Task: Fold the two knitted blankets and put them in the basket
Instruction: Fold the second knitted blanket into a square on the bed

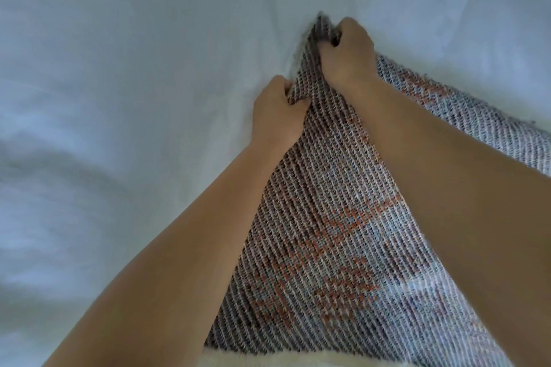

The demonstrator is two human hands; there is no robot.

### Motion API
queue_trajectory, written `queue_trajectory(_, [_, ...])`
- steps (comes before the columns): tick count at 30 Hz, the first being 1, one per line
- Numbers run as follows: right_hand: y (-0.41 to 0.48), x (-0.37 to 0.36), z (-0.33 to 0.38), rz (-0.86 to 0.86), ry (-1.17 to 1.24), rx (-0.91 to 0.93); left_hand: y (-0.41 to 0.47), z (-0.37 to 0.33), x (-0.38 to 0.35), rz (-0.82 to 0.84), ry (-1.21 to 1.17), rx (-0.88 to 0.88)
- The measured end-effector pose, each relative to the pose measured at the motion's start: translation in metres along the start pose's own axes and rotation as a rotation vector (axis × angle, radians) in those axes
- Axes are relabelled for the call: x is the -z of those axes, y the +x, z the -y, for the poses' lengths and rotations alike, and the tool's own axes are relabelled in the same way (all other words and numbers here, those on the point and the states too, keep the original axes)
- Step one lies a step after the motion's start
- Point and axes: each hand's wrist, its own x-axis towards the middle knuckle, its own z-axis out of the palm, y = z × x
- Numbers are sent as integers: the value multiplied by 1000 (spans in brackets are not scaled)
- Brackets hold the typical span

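A: Blanket, where?

B: Grey-and-orange knitted blanket [328,232], running from centre out to 4 o'clock, its far corner peaked up near 12.

A: Hands?

B: Right hand [347,53] is at that peak, fist clenched on the bunched corner. Left hand [275,116] is at the blanket's 10 o'clock edge, fingers curled and pinching the knit.

A: Why hold it there?

B: Probably two grips on one edge to pull it taut and square for a fold.

A: Around it?

B: White sheet [119,68] underneath. Cream fuzzy strip [268,359] at 6, can't tell what. No basket visible.
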Motion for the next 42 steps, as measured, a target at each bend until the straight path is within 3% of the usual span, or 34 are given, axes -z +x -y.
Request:
queue_trajectory(2, [6, -2, 1, -118, 182, 11, -2, -1, -2, -65, -35, -27])
queue_trajectory(5, [-2, -13, -5, 29, 382, -44, -7, 5, -1, 12, 3, 15])
queue_trajectory(7, [-16, -20, -7, 156, 358, -16, -13, 15, 3, 80, 75, 54])
queue_trajectory(9, [-35, -25, -8, 169, 380, 33, -27, 28, 9, 88, 113, 92])
queue_trajectory(15, [-140, -57, -48, -28, 151, 136, -99, 79, 21, 191, 99, 151])
queue_trajectory(24, [-290, -85, -64, 312, 20, 21, -207, 149, 50, 376, 199, 313])
queue_trajectory(28, [-329, -97, -56, 374, -33, 11, -237, 168, 59, 446, 514, 221])
queue_trajectory(33, [-372, -109, -51, 406, -179, 149, -246, 178, 84, 318, 667, 97])
queue_trajectory(37, [-383, -111, -59, 500, -275, 198, -255, 188, 97, 376, 797, 121])
queue_trajectory(39, [-382, -105, -62, 482, -235, 182, -259, 184, 98, 414, 857, 79])
queue_trajectory(42, [-381, -91, -70, 431, -106, 95, -265, 173, 90, 333, 918, -87])
